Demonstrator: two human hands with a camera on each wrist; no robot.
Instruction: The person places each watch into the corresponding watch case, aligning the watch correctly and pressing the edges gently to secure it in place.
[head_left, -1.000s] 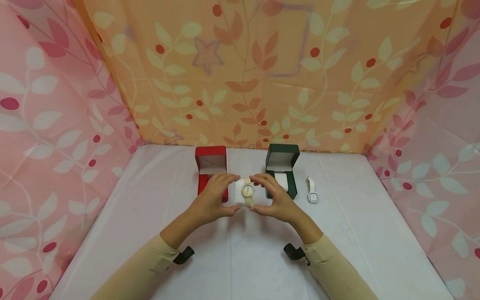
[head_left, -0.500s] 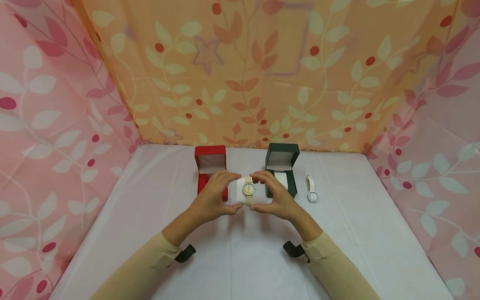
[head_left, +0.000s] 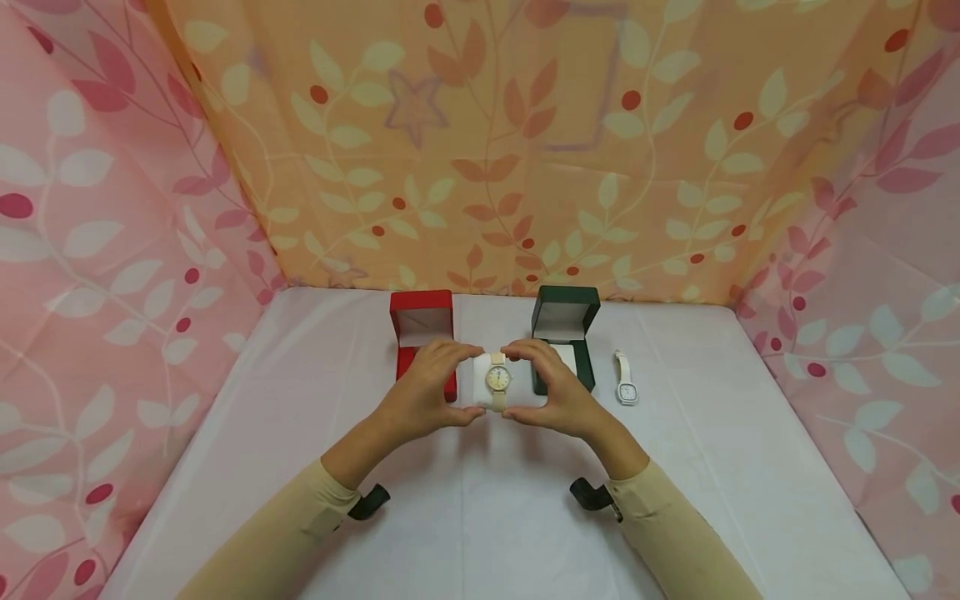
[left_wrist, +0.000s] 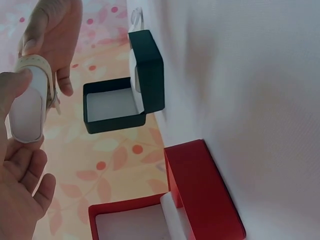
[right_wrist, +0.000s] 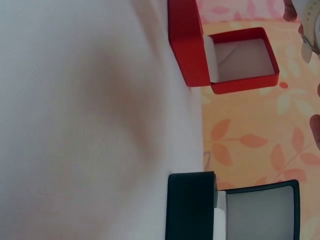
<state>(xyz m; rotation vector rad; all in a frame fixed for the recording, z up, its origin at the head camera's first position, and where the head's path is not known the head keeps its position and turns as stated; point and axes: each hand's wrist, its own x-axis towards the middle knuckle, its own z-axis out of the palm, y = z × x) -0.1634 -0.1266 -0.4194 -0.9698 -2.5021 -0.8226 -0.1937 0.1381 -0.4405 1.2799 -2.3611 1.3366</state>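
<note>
In the head view a wristwatch (head_left: 498,379) with a round face and cream strap sits around a small white watch cushion (head_left: 481,386). Both are held above the white table. My left hand (head_left: 422,390) grips the cushion's left side, fingertips on the far side and thumb on the near side. My right hand (head_left: 561,393) holds the watch strap between thumb and fingers. Seen in the left wrist view, the cushion's flat white end (left_wrist: 27,115) faces the camera, with the left thumb on its top. The right wrist view shows little of either hand.
Behind the hands stand an open red watch box (head_left: 422,302) and an open dark green watch box (head_left: 567,300) with a white cushion inside. A white watch with a squarish face (head_left: 627,390) lies right of the green box. Patterned curtains (head_left: 480,167) surround the white-covered table (head_left: 480,533).
Both hands have shifted very slightly to the right and away with the watch and cushion. The grip looks the same, and the boxes and white watch stay in place.
</note>
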